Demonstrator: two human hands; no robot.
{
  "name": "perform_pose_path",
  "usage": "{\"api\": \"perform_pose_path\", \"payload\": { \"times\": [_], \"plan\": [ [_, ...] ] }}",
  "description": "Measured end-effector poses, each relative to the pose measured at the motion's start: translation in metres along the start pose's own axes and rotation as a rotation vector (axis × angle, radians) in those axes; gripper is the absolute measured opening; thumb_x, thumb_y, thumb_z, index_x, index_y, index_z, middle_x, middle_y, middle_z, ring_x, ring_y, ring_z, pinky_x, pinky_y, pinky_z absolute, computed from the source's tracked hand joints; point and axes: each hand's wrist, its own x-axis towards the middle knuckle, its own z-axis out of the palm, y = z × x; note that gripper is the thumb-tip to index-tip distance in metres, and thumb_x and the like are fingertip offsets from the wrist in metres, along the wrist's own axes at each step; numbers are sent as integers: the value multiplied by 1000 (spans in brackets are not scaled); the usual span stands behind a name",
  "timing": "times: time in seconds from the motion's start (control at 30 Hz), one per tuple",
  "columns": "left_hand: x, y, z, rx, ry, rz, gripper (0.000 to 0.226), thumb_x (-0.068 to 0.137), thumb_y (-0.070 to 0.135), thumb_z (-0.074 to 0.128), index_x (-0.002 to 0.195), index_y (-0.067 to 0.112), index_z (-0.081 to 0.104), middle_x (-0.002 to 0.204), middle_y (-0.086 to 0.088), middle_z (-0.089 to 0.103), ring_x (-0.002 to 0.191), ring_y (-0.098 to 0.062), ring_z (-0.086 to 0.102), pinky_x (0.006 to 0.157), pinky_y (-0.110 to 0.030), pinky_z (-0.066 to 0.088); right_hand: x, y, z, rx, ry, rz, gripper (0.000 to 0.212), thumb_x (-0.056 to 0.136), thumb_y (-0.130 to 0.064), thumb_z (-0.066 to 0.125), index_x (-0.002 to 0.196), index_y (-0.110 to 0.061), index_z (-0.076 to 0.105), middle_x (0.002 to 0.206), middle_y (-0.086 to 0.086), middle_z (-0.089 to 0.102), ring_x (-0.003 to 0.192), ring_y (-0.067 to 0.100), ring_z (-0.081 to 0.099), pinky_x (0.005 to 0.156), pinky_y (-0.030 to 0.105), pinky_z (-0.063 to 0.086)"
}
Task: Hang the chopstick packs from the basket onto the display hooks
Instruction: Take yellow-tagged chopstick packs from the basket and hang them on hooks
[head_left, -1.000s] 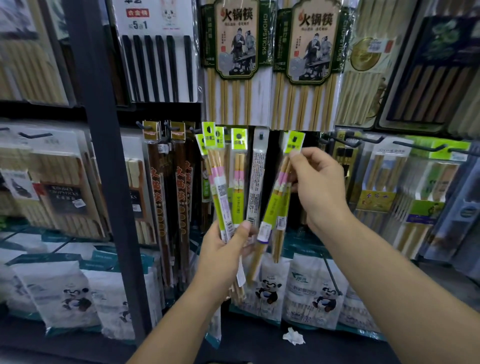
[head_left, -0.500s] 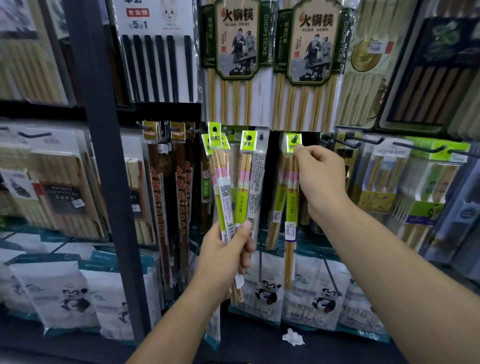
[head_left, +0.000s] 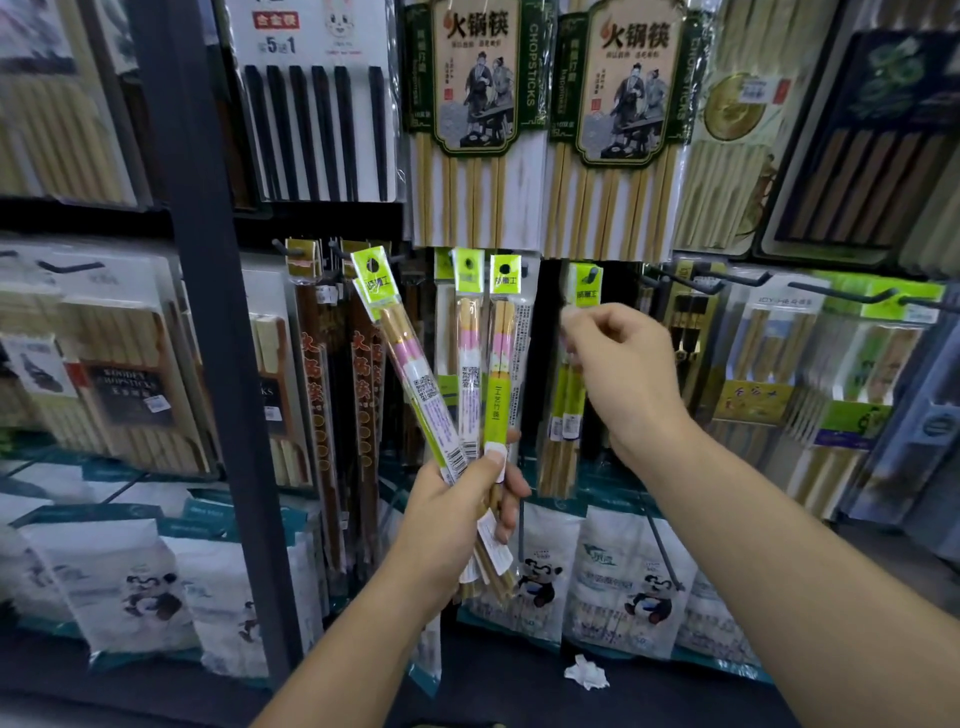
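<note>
At the far left hang blister packs of pale wooden chopsticks (head_left: 119, 384), and a dark upright post (head_left: 208, 332) of the shelving divides them from the rest of the display. Just right of the post, long dark-brown chopstick packs (head_left: 317, 415) hang from a hook. The left hand (head_left: 457, 499) is closed around the lower ends of a fan of three lime-green chopstick packs: the leftmost pack (head_left: 410, 364) tilts to the left, the middle pack (head_left: 469, 358) stands nearly upright, and the right pack (head_left: 500, 364) stands upright beside it, with the thumb pressed across its lower part. Further right, a hung green pack (head_left: 586, 286) sits on a display hook (head_left: 592, 271), its chopsticks dropping behind the right hand (head_left: 618, 374). That hand is raised just in front of the hung pack with thumb and forefinger drawn together near its upper part; motion blur hides whether they actually pinch the wrapper. To the right, more empty-tipped black hooks (head_left: 841, 296) project over green-carded packs (head_left: 779, 364). No basket shows in this view.
</note>
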Motion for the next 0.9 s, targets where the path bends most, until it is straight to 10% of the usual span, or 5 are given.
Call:
{"api": "perform_pose_path", "payload": {
  "times": [0.23,0.47,0.9],
  "plan": [
    [-7,2,2,70,-100,0,30,104,26,56,85,23,79,74,-18,67,59,-26,63,58,-36,55,-8,-16,10,86,-183,-33,13,98,-27,65,88,-23,73,76,-3,75,67,5,68,60,16,51],
    [-5,-4,2,127,2,-14,20,104,21,57,108,21,77,104,-3,80,99,-18,75,82,-28,59,-4,-19,3,171,-79,-17,22,98,-20,63,79,-13,71,70,5,65,63,13,59,59,25,48],
    [-1,-7,-1,178,-30,27,49,91,61,55,126,30,68,64,-3,52,50,-16,44,49,-28,47,11,-3,-7,111,96,6,34,98,-26,61,68,-11,67,63,1,53,62,13,49,61,28,46]
  ]
}}
